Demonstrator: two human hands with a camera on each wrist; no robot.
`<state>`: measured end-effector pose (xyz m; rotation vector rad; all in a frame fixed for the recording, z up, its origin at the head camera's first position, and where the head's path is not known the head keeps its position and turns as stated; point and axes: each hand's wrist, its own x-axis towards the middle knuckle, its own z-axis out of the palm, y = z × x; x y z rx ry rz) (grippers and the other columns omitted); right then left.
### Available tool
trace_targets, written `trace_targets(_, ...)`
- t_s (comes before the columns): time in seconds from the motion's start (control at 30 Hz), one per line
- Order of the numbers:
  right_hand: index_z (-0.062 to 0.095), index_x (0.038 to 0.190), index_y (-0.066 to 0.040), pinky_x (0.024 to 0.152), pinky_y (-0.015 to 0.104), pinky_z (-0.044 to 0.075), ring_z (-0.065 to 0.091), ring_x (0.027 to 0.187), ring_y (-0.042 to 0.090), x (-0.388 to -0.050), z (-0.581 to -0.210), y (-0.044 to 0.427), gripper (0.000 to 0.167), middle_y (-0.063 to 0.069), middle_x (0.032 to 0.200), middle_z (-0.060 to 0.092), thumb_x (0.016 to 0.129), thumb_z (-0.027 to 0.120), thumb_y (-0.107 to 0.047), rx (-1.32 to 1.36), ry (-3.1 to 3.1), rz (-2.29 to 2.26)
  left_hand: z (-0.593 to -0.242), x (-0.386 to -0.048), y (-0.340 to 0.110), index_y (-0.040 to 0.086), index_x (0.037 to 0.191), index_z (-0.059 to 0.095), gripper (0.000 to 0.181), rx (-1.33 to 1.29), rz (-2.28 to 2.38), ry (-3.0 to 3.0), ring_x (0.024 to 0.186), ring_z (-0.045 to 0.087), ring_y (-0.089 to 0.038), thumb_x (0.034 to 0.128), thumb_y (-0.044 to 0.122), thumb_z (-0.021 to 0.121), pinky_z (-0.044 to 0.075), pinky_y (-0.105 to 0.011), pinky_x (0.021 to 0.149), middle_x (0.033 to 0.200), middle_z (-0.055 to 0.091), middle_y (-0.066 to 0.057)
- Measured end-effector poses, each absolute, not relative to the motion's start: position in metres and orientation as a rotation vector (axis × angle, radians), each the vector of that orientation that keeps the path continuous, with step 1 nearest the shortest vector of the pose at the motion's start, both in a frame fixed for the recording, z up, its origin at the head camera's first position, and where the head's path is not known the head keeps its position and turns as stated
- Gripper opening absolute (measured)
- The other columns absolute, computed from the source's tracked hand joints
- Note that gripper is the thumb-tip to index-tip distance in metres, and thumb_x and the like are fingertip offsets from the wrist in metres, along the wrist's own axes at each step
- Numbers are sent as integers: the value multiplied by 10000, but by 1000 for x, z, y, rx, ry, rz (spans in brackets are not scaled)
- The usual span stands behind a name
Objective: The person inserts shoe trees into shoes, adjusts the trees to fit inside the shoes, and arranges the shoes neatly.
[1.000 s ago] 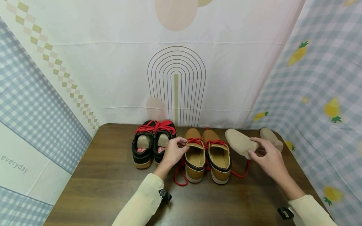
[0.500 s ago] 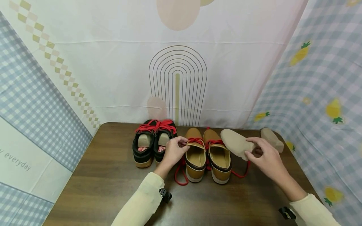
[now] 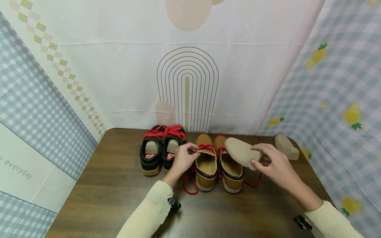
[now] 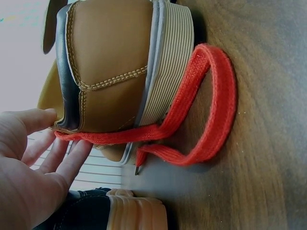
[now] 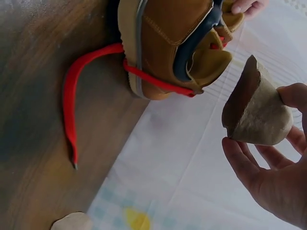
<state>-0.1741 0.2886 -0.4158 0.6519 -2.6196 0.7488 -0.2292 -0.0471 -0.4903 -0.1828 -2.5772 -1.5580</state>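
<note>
Two tan shoes with red laces stand side by side, the left one (image 3: 206, 168) and the right one (image 3: 232, 170). My left hand (image 3: 183, 160) pinches the left tan shoe's upper edge near its laces; in the left wrist view the thumb of the hand (image 4: 36, 158) lies on that edge, beside the red lace (image 4: 216, 105). A beige shoe insert (image 3: 241, 152) is gripped at its near end between the thumb and fingers of my right hand (image 3: 278, 165), above the right tan shoe. The right wrist view shows the insert (image 5: 264, 110) held clear of the shoe (image 5: 163, 40).
Black shoes (image 3: 150, 162) with red laces and beige inserts inside stand to the left. Another beige insert (image 3: 285, 147) lies at the table's back right corner. Loose red laces rest on the wooden table (image 3: 119, 185). Patterned cloth (image 3: 128, 79) hangs behind and at both sides.
My right hand has moved left with the insert, whose far end now overlaps the right tan shoe in the head view. My left hand has stayed at the left tan shoe.
</note>
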Motion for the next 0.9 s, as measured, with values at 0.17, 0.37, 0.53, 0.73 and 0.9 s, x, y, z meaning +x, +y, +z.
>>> trace_targets(0.17, 679, 1272, -185, 771, 180, 554, 603, 912, 39, -171, -414, 282, 460, -25, 1259, 648, 850, 856, -138, 717, -2621, 713, -490, -229, -47, 87, 1017, 767, 161, -188, -1557, -2576, 842, 698, -187, 863, 71, 813, 571, -338, 769, 919, 751, -60)
trace_targets(0.37, 680, 1264, -183, 738, 241, 579, 597, 896, 19, -165, -410, 274, 458, -29, 1266, 643, 846, 863, -152, 765, -2632, 707, -491, -230, -47, 82, 1019, 767, 158, -187, -1563, -2576, 843, 694, -183, 867, 73, 811, 571, -339, 768, 922, 748, -60)
trace_targets(0.53, 674, 1269, -165, 723, 259, 586, 607, 855, 15, -161, -409, 268, 478, -20, 1259, 641, 834, 872, -141, 806, -2647, 736, -491, -230, -47, 84, 1017, 767, 155, -185, -1566, -2575, 837, 689, -179, 868, 73, 811, 568, -332, 759, 921, 747, -61)
trace_targets(0.73, 685, 1260, -162, 725, 241, 575, 624, 835, 1, -158, -408, 261, 482, 0, 1251, 652, 820, 880, -130, 849, -2662, 790, -489, -228, -47, 90, 1011, 768, 151, -183, -1561, -2576, 832, 684, -173, 867, 79, 814, 561, -315, 746, 915, 746, -56)
trace_targets(0.9, 693, 1259, -174, 716, 256, 569, 616, 858, 4, -154, -406, 255, 480, -8, 1245, 660, 819, 881, -141, 873, -2670, 820, -489, -228, -47, 78, 1005, 768, 155, -191, -1557, -2556, 816, 690, -171, 858, 69, 815, 561, -304, 738, 903, 748, -64)
